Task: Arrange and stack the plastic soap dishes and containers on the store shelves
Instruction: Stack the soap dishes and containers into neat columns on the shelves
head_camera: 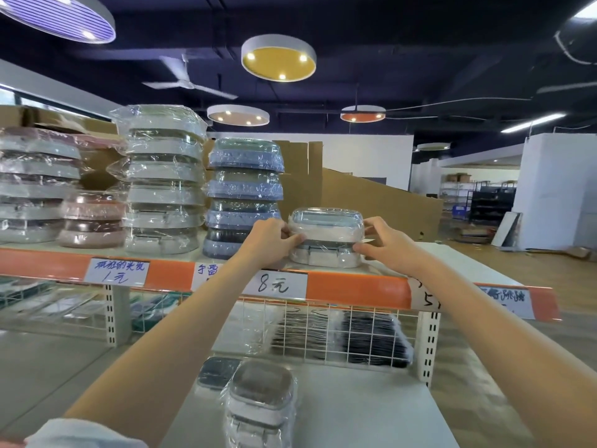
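while sitting on the top shelf (381, 275) just right of the blue stack (244, 202), wrapped white soap dish (326, 237) held from both sides: left hand (269, 242) fingers curled on its left edge, right hand (384, 242) fingers pinching its right edge. another wrapped dish (260, 405) below on the lower shelf.

The orange-edged shelf (355, 287) carried wrapped stacks of soap dishes: white (163, 185), blue (245, 198), pink (92, 221), and a lone white pair (326, 237).
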Demonstrator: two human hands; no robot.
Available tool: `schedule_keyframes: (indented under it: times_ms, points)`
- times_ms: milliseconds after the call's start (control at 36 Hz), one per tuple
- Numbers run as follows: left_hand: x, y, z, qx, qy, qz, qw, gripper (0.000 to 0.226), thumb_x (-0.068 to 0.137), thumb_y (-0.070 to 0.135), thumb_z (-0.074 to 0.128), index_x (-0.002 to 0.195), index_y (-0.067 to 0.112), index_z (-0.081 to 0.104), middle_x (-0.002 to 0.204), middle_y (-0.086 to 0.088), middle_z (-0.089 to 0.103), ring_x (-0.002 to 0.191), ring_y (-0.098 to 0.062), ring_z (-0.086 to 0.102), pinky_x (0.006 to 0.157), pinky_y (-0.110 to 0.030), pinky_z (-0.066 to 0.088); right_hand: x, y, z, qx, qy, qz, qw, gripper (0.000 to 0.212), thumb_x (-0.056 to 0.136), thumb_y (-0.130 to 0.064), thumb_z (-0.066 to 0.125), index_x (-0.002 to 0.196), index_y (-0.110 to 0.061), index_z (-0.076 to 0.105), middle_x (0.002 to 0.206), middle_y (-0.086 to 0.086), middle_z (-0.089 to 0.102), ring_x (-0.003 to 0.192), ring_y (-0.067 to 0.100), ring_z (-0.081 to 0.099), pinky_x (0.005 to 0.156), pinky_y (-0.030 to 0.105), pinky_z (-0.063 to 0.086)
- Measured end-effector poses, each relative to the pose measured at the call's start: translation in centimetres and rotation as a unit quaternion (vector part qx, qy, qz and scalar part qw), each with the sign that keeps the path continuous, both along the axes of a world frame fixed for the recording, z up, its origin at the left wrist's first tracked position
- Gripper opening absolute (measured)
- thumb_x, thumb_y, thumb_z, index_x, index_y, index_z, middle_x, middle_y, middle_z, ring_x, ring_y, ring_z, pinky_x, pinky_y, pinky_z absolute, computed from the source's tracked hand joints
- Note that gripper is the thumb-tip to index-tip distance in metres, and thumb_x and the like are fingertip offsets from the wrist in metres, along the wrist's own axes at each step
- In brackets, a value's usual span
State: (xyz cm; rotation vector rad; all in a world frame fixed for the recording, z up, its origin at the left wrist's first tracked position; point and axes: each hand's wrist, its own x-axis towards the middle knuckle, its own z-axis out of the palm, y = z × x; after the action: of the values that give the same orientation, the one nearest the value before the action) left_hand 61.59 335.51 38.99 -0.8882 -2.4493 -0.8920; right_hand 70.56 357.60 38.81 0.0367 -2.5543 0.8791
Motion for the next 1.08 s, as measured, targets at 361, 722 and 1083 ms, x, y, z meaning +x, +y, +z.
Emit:
schedule_keyframes:
  times_ms: [361, 722, 1083]
  points:
    - [1.6, 0.0, 0.2, -0.039, -0.034, 0.028, 0.998, 0.048, 0.092, 0.04, 0.057, 0.121, 0.003, 0.056, 0.117, -0.012, 0.063, 0.106, -0.025, 0.06, 0.09, -0.033, 0.047, 1.5, -1.2, 1.2, 0.131, -0.025, -0.07, 0.989, 0.054, 0.092, -0.04, 0.058, 0.132, -0.009, 0.04, 0.131, 0.009, 0.053, 0.112, 0.022, 0.052, 0.09, 0.03, 0.042]
    - [3.4, 0.1, 0.1, -0.087, 0.088, 0.096, 0.988, 0.036, 0.091, 0.032, 0.053, 0.114, 0.004, 0.048, 0.105, -0.01, 0.06, 0.09, -0.023, 0.057, 0.072, -0.032, 0.047, 4.5, -3.0, 1.5, 0.239, 0.028, -0.118, 0.963, 0.064, 0.094, -0.045, 0.051, 0.143, -0.009, 0.03, 0.144, 0.012, 0.038, 0.131, 0.027, 0.037, 0.105, 0.044, 0.037]
    - [6.4, -5.5, -2.9, -0.063, 0.277, 0.071, 0.956, 0.028, 0.092, 0.032, 0.047, 0.088, 0.007, 0.057, 0.085, -0.003, 0.051, 0.078, -0.017, 0.047, 0.068, -0.024, 0.038, 6.2, -9.0, -0.4, 0.368, 0.104, -0.039, 0.923, 0.056, 0.094, -0.048, 0.044, 0.138, -0.013, 0.037, 0.139, 0.007, 0.038, 0.13, 0.023, 0.03, 0.105, 0.042, 0.027]
